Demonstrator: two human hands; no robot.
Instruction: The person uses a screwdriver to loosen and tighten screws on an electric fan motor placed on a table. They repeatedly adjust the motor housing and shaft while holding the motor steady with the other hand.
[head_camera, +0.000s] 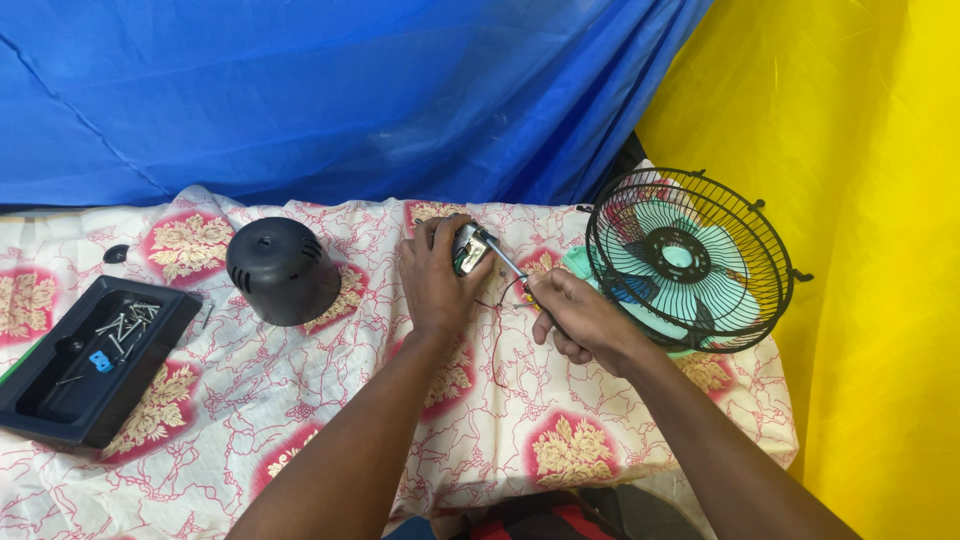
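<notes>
Small metal motor (468, 248) gripped in left hand (432, 285), right hand (580, 318) beside

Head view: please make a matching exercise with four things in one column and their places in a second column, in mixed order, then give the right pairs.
Things:
1. screwdriver
2. small metal part
3. screws
4. black dome cover

Places:
A. in the black tray
B. in the left hand
C. on the cloth, between tray and hands
D. in the right hand

Pairs: 1-D, 2-B, 3-A, 4-C
</notes>
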